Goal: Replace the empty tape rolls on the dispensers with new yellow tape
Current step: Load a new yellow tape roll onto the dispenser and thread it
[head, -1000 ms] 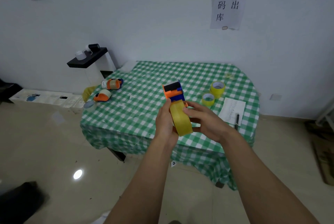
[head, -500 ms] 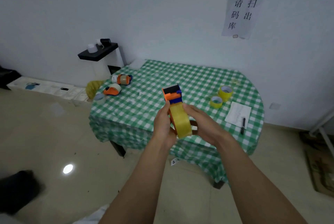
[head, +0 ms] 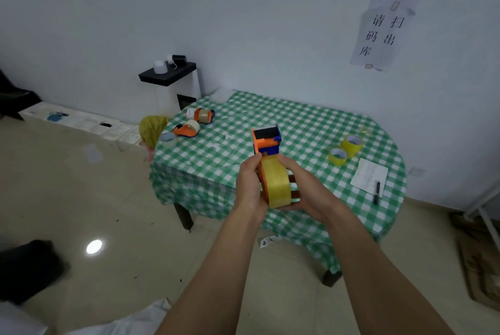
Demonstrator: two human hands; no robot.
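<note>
I hold an orange and blue tape dispenser (head: 266,141) in front of me, above the near edge of the green checked table (head: 303,129). A yellow tape roll (head: 276,183) sits in the dispenser, edge-on to me. My left hand (head: 249,185) grips the dispenser's left side. My right hand (head: 305,188) cups the roll from the right and below. Two more dispensers (head: 201,115) (head: 187,128) with pale rolls lie at the table's far left. Two spare yellow rolls (head: 351,144) (head: 338,156) stand at the right.
A clear tape roll (head: 168,137) lies at the table's left edge. A paper sheet (head: 369,176) and a black pen (head: 377,192) are at the right. A yellow bag (head: 153,129) and a white stand with a black top (head: 169,77) are beside the table on the left.
The camera view has drifted back and to the left, so the table appears further right. Both hands keep the dispenser and yellow roll, with the right hand shifted lower around the roll.
</note>
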